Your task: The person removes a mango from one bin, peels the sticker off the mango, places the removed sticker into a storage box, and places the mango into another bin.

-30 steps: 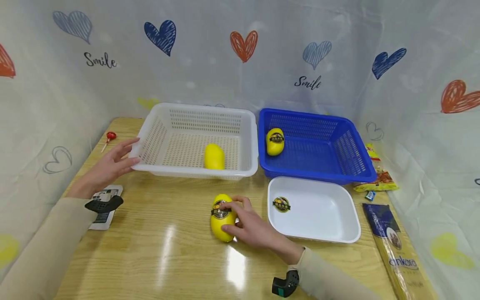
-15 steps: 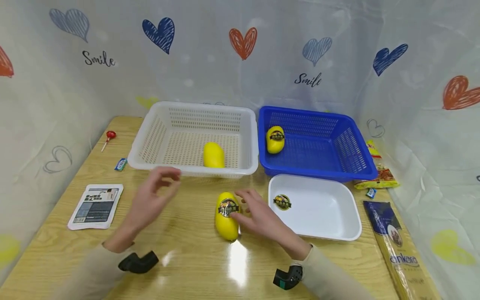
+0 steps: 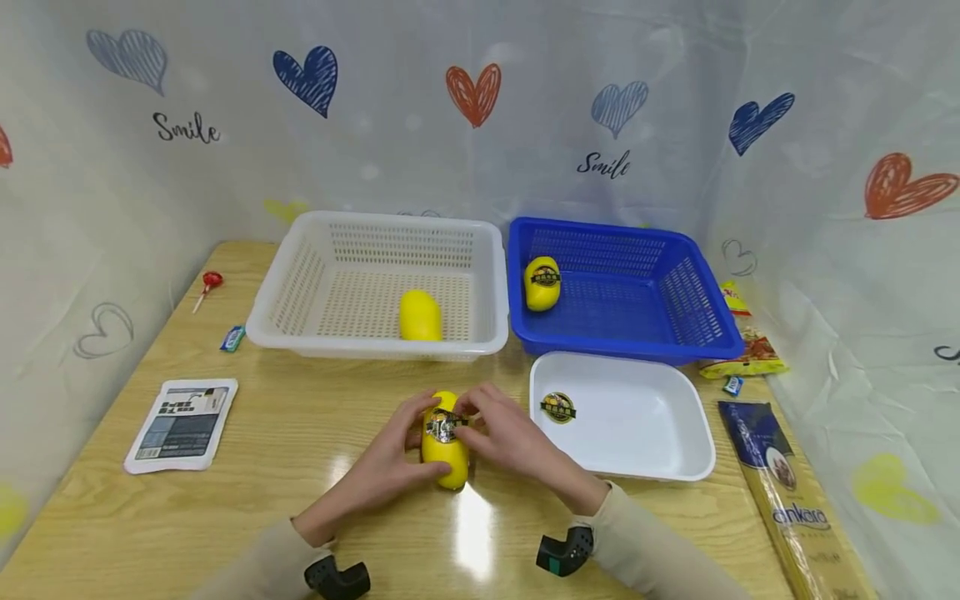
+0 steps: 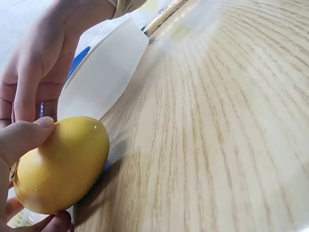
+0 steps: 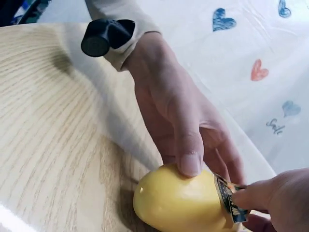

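A yellow mango with a round black-and-gold label lies on the wooden table in front of the white basket. My left hand holds it from the left, thumb on its near side and fingers around the far end. My right hand pinches the label's right end. In the right wrist view, an edge of the label stands up off the skin beside my right thumb. From the left wrist view, the bare side of the mango shows and its label is mostly hidden.
A white basket holds another mango; a blue basket holds a labelled one. A white tray has a similar label. Leftward lie a flat package, candy and lollipop; rightward, a pasta bag.
My left hand has come from the white basket's rim across to the mango and taken hold of it. My right hand has shifted from over the mango to its label's right end.
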A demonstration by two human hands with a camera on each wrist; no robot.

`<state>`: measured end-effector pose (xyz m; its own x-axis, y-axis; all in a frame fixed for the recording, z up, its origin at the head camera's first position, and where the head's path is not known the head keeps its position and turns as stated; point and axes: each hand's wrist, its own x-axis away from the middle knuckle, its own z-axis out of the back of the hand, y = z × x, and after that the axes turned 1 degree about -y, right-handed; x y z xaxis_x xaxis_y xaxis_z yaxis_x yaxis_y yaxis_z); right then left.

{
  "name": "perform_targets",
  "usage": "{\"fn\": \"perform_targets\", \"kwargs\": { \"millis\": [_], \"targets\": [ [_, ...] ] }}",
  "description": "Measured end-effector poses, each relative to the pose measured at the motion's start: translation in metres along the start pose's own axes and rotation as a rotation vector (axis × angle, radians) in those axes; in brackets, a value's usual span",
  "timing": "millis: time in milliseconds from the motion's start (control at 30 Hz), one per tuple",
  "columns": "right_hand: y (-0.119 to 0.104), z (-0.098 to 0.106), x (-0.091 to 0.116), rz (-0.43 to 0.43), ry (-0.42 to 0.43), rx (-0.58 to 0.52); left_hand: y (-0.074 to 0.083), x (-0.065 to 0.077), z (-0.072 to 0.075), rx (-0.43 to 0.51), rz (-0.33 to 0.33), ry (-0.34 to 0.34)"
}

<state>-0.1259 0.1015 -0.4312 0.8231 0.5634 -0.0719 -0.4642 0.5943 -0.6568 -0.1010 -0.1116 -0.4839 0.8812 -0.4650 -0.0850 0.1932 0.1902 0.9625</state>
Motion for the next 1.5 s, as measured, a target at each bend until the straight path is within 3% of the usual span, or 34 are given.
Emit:
{"fn": "perform_targets", "kwargs": {
  "millis": [200, 367, 567, 700, 800, 967, 1367, 1500],
  "targets": [
    [-0.011, 0.011, 0.001, 0.074, 0.128, -0.06, 0.002, -0.001, -0.001, -0.036, 0.003, 0.012],
    [-0.014, 0.053, 0.013, 0.085, 0.198, -0.159, 0.004, -0.002, -0.001, -0.039, 0.042, 0.02],
    [0.034, 0.095, 0.039, -0.109, 0.078, -0.198, 0.006, -0.002, 0.0, -0.041, 0.078, 0.004],
    [0.078, 0.11, 0.057, -0.228, -0.061, -0.134, 0.007, -0.002, 0.002, -0.051, 0.082, -0.006],
    [0.103, 0.115, 0.064, -0.288, -0.128, -0.081, 0.007, -0.002, 0.002, -0.063, 0.078, -0.014],
    [0.125, 0.119, 0.068, -0.315, -0.147, -0.014, 0.007, -0.002, 0.003, -0.069, 0.069, -0.037],
    [0.139, 0.108, 0.067, -0.344, -0.171, 0.006, 0.009, -0.003, 0.004, -0.056, 0.072, -0.064],
    [0.138, 0.107, 0.065, -0.332, -0.162, 0.058, 0.009, -0.003, 0.005, -0.058, 0.078, -0.065]
  ]
}}
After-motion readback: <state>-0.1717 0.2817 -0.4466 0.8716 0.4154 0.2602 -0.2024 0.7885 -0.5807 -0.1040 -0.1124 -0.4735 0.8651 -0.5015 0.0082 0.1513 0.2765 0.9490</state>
